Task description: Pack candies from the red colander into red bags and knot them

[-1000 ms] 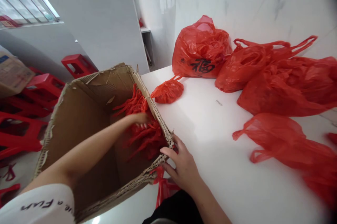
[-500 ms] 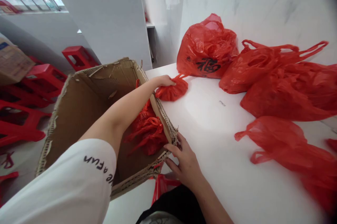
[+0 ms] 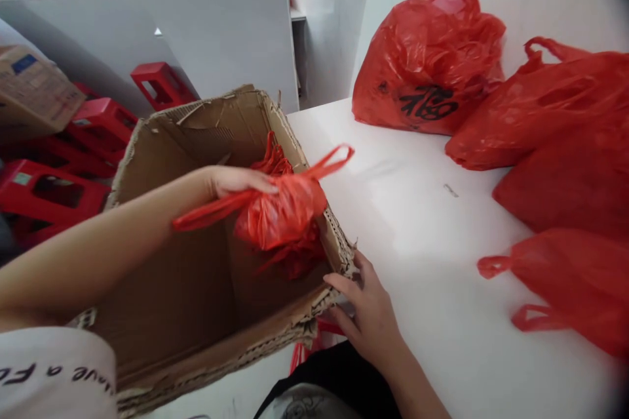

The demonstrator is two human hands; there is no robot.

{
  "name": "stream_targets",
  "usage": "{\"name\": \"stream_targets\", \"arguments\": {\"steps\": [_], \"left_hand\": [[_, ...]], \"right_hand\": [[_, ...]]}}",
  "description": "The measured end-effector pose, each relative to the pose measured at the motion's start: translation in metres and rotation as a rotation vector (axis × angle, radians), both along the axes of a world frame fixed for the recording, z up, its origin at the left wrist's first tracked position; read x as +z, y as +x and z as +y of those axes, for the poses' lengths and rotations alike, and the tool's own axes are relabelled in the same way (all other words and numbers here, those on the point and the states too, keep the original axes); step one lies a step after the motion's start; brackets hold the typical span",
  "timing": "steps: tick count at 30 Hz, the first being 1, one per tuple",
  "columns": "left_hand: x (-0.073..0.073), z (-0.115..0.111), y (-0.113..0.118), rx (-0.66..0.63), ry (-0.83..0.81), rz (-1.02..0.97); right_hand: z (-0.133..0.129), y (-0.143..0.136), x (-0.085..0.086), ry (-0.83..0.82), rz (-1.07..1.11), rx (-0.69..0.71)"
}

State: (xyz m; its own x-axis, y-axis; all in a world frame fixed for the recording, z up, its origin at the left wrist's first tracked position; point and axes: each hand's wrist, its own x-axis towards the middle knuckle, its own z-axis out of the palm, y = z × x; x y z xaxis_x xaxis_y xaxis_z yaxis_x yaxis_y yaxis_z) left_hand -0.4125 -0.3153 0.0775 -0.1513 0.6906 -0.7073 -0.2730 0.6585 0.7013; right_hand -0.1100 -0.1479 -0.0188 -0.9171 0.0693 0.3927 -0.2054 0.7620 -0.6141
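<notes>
My left hand [image 3: 240, 181] is closed on a small red plastic bag [image 3: 280, 209], held over the open cardboard box [image 3: 187, 261]. The bag is bulging and its two loop handles stick out to either side; what it holds is hidden. Beneath it, more red plastic bags [image 3: 299, 261] lie inside the box along the right wall. My right hand [image 3: 366, 307] grips the box's torn near right corner, thumb over the rim and fingers on the outer side.
Along the wall on the white table [image 3: 393, 222] stand a large red bag with black lettering [image 3: 422, 71] and several other red bags [image 3: 550, 111]. Red plastic stools [image 3: 54, 196] and another carton [image 3: 37, 91] are at the left.
My left hand has lifted the small red bag from the table and carried it left over the box. My right hand stays on the box corner. The view has shifted slightly left.
</notes>
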Motion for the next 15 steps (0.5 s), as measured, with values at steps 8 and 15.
{"name": "stream_targets", "arguments": {"steps": [8,15], "left_hand": [[-0.164,0.005,0.087,-0.128,-0.169,-0.166],[-0.233,0.017,0.133,-0.049,-0.105,0.084]], "right_hand": [[0.000,0.000,0.000,-0.008,-0.002,0.017],[0.000,0.000,0.001,-0.019,-0.036,0.023]]}}
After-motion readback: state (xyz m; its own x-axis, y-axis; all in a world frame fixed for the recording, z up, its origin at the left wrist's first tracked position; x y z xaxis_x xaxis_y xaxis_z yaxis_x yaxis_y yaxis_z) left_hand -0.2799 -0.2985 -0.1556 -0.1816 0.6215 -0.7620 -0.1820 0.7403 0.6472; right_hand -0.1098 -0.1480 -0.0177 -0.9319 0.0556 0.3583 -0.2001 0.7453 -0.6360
